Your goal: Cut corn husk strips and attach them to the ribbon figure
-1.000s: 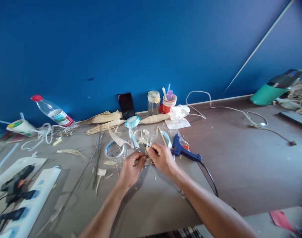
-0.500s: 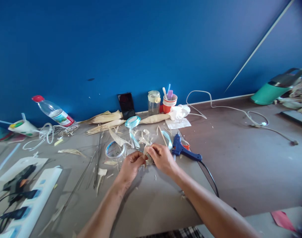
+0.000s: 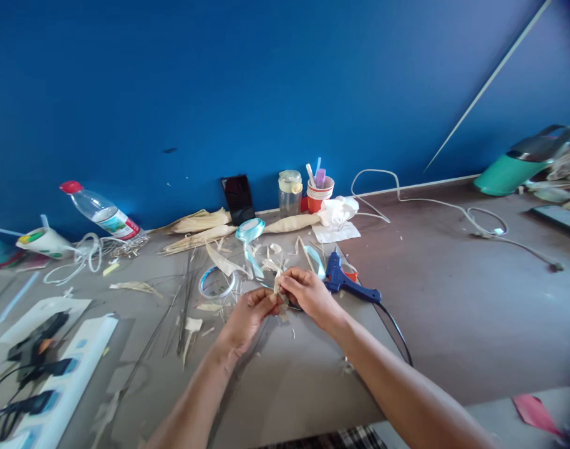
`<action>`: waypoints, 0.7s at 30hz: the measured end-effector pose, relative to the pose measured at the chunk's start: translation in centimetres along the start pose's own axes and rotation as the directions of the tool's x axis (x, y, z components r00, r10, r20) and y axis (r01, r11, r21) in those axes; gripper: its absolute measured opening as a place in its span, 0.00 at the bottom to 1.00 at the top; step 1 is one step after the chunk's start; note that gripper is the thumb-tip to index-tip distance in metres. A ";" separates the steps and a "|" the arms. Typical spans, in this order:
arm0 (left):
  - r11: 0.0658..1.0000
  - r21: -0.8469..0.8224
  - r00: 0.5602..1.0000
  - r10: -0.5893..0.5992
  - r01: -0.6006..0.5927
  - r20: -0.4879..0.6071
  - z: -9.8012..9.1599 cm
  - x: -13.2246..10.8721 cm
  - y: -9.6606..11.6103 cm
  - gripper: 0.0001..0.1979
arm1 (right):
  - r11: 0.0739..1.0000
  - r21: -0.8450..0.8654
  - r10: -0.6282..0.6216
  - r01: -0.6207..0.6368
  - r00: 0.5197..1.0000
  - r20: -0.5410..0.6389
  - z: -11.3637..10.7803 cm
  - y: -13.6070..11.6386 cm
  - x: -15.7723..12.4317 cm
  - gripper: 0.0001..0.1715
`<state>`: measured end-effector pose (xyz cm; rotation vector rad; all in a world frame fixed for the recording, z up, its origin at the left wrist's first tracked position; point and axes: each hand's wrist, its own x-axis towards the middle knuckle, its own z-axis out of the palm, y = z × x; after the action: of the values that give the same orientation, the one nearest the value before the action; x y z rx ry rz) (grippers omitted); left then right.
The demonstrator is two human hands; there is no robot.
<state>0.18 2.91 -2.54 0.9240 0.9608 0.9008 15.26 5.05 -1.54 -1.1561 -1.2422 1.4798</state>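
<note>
Both hands meet over the middle of the table, pinching a small pale piece of dried husk (image 3: 277,284) between them. My left hand (image 3: 247,315) is closed on its lower end, thumb against fingers. My right hand (image 3: 308,296) pinches the upper part from the other side. Fingers hide much of the piece. Husk scraps and a light blue ribbon roll (image 3: 250,230) lie just beyond the hands. A blue glue gun (image 3: 348,280) rests to the right of my right hand. Left of my left hand lies a tape ring (image 3: 201,284).
Thin wires (image 3: 184,312) lie on the left, with a white power strip (image 3: 74,374) nearer me. Along the wall stand a tilted plastic bottle (image 3: 110,215), a phone (image 3: 238,199), a clear jar (image 3: 290,194) and paper cups (image 3: 319,194). A white cable (image 3: 439,203) crosses the right side.
The hands stay together at the same spot. My right-hand fingers have shifted slightly on the husk piece, and more of its pale upper end shows.
</note>
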 end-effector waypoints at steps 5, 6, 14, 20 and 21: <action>0.995 -0.096 0.999 -0.034 0.032 -0.020 0.4 0.0 0.4 0.13 | 1.000 0.016 0.022 -0.021 0.998 -0.067 0.2 -0.1 0.0 0.15; 0.994 -0.105 0.999 -0.034 0.031 -0.028 0.5 0.0 0.4 0.13 | 1.000 0.017 0.016 -0.015 0.997 -0.080 0.2 -0.1 0.0 0.15; 0.997 -0.077 0.995 0.000 -0.008 -0.097 0.3 0.3 0.1 0.13 | 0.998 -0.001 -0.059 0.060 0.983 -0.171 0.0 0.1 0.2 0.15; 0.994 -0.107 0.993 0.023 -0.035 -0.114 0.2 0.1 0.0 0.12 | 0.979 -0.153 -0.170 0.137 0.959 -0.228 0.0 -0.2 0.0 0.14; 0.993 -0.111 0.993 0.025 -0.038 -0.116 0.2 0.0 0.0 0.12 | 0.972 -0.183 -0.186 0.145 0.955 -0.230 0.1 -0.2 -0.1 0.13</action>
<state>0.38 2.87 -2.49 0.8000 0.9850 1.0332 15.21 4.98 -1.29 -1.2684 -1.2715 1.0891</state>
